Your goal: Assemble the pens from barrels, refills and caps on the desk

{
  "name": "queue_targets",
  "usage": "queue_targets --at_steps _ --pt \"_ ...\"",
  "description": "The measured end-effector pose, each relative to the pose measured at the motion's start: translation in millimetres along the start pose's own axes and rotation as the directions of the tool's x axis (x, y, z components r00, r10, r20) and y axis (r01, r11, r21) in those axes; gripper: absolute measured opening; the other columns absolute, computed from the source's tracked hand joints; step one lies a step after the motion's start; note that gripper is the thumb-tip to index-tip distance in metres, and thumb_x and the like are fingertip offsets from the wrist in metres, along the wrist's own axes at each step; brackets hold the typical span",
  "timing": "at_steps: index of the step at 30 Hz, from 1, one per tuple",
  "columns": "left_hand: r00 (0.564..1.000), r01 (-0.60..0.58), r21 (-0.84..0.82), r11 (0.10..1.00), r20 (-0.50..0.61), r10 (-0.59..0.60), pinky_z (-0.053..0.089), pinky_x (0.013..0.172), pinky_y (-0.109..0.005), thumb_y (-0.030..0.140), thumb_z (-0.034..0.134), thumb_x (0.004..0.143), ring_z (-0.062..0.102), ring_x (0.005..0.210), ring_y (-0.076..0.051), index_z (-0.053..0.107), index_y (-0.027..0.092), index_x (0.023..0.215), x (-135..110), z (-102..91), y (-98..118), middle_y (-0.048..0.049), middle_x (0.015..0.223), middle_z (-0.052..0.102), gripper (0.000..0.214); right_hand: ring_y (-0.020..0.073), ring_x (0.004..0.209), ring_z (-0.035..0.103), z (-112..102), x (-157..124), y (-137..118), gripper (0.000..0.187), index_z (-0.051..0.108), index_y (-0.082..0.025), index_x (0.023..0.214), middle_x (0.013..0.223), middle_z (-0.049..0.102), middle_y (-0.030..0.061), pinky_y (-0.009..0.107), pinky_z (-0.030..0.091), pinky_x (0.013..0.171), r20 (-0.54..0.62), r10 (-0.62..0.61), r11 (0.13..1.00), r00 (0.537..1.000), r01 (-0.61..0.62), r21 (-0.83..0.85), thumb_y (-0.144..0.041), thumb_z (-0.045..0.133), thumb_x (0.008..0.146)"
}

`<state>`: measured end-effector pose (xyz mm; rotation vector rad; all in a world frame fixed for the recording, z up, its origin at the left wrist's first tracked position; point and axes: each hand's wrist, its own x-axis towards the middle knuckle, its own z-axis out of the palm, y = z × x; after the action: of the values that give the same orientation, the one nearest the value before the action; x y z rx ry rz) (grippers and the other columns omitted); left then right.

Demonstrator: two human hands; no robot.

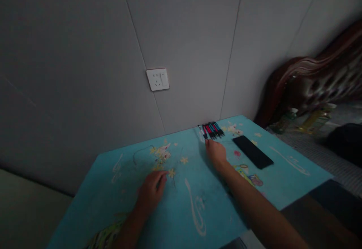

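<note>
My right hand [216,153] reaches to the left end of a row of pens [213,130] near the table's back edge. Its fingers are closed on the lower end of a pale pen with dark parts [202,132], which lies beside the others. The row holds several pens with black, red and blue parts. My left hand [152,189] rests low over the table's left half, with its fingers curled and the thumb near the index finger. Nothing shows in it.
The light blue table [223,207] has printed flowers and cartoon figures. A flat black rectangular object [252,151] lies right of my right hand. Behind stands a grey wall with a white socket [157,79]. Bottles [318,119] stand by a brown padded headboard [319,75] at right.
</note>
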<state>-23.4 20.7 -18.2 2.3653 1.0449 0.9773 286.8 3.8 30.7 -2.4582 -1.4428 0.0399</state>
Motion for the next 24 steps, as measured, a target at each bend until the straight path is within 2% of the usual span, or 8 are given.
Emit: queue_targets --at_steps 4,8,10,13,20,24 --pt "0.995 -0.088 0.057 0.994 0.06 0.085 0.05 0.088 -0.035 0.027 0.046 0.094 0.064 0.094 -0.021 0.066 0.02 0.105 -1 5.8 3 -0.0076 0.099 0.069 0.024 0.0285 0.094 0.069 2 11 2 0.047 0.065 -0.011 0.11 0.1 0.07 0.0215 0.036 0.048 0.08 0.041 0.042 0.999 0.998 -0.041 -0.017 -0.037 0.027 0.102" --pt "0.996 -0.073 0.078 0.994 0.05 0.07 0.051 0.085 -0.035 0.028 0.044 0.095 0.065 0.09 -0.02 0.065 0.019 0.103 1 0.8 2 -0.0077 0.096 0.069 0.025 0.0274 0.102 0.066 2 24 -6 0.04 0.063 -0.009 0.114 0.106 0.068 0.0225 0.038 0.047 0.087 0.08 0.015 0.999 0.997 -0.011 -0.041 -0.032 0.032 0.103" --pt "0.998 -0.056 0.082 0.995 0.034 0.053 0.052 0.084 -0.035 0.029 0.043 0.095 0.066 0.088 -0.021 0.065 0.019 0.103 2 -2.5 0 -0.0082 0.094 0.07 0.026 0.0252 0.102 0.064 3 32 -11 0.032 0.061 -0.01 0.117 0.112 0.065 0.018 0.039 0.049 0.088 0.105 -0.006 0.998 0.994 0.013 -0.062 -0.032 0.045 0.1" --pt "0.999 -0.047 0.079 0.996 0.03 0.044 0.052 0.085 -0.036 0.03 0.043 0.094 0.066 0.088 -0.021 0.065 0.017 0.103 3 -4.8 -1 -0.009 0.094 0.07 0.027 0.0224 0.102 0.061 5 41 -17 0.034 0.056 -0.014 0.121 0.12 0.059 0.0109 0.042 0.053 0.086 0.141 -0.021 0.994 0.99 0.035 -0.101 -0.033 0.059 0.093" --pt "0.999 -0.024 0.068 0.997 0.029 0.022 0.053 0.085 -0.037 0.033 0.041 0.094 0.066 0.09 -0.022 0.068 0.017 0.102 2 -0.9 1 -0.0101 0.095 0.07 0.032 0.0223 0.102 0.061 -1 58 -17 0.034 0.056 -0.015 0.122 0.121 0.058 0.0101 0.042 0.053 0.085 0.144 -0.012 0.988 0.99 0.034 -0.152 -0.033 0.059 0.093" --pt "1.0 -0.011 0.079 0.997 0.029 0.009 0.053 0.086 -0.037 0.034 0.041 0.094 0.066 0.091 -0.023 0.068 0.018 0.101 1 -0.5 2 -0.0108 0.095 0.07 0.032 0.0231 0.101 0.062 -8 55 -10 0.031 0.058 -0.014 0.119 0.118 0.061 0.0115 0.042 0.052 0.085 0.105 -0.016 0.989 0.994 0.031 -0.147 -0.032 0.056 0.095"
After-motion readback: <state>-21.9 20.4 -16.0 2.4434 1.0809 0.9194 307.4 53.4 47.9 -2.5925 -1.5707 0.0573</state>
